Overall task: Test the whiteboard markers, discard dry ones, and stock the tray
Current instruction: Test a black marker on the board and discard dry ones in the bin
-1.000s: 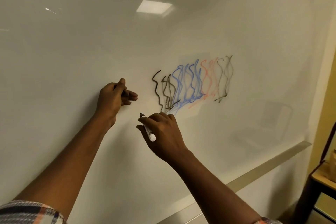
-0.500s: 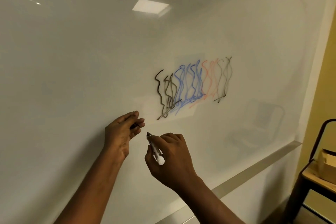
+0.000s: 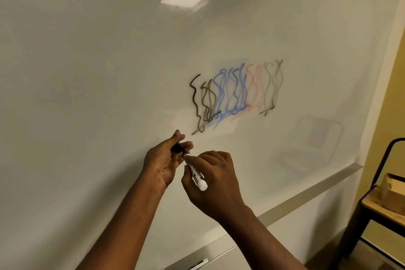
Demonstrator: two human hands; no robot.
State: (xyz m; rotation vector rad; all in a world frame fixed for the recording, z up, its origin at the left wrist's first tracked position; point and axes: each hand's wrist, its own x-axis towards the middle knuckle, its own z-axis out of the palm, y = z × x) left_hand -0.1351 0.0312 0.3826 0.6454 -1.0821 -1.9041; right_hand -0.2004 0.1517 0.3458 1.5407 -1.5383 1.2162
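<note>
Below and left of the scribbles (image 3: 236,96), the left hand (image 3: 163,162) pinches a black cap (image 3: 178,148) between thumb and fingertips, with the first finger standing straight up. Just right of it, still below the scribbles, the right hand (image 3: 219,186) is wrapped round a white marker (image 3: 196,174). The marker's butt end points down toward the camera and its nose is at the cap's mouth. The two hands are together, almost touching, in front of the board (image 3: 87,94).

This looks like the recapping step that follows a test stroke. The next move calls for lining nose and cap up straight and pressing them together until the cap seats. The marker then goes to the tray or gets thrown out.

Far below the scribbles, the tray (image 3: 306,196) runs along the board's lower edge, and a second marker (image 3: 198,265) lies on it. Right of the scribbles and lower, a box (image 3: 394,188) sits on a stand (image 3: 377,205).

The marker's tip is hidden by the cap and fingers, so I cannot tell whether it has gone in yet. Which stroke this marker made cannot be told either. Its label is too small to read. The bottom edge cuts off the second marker, the right edge cuts off the box, and no bin shows.
</note>
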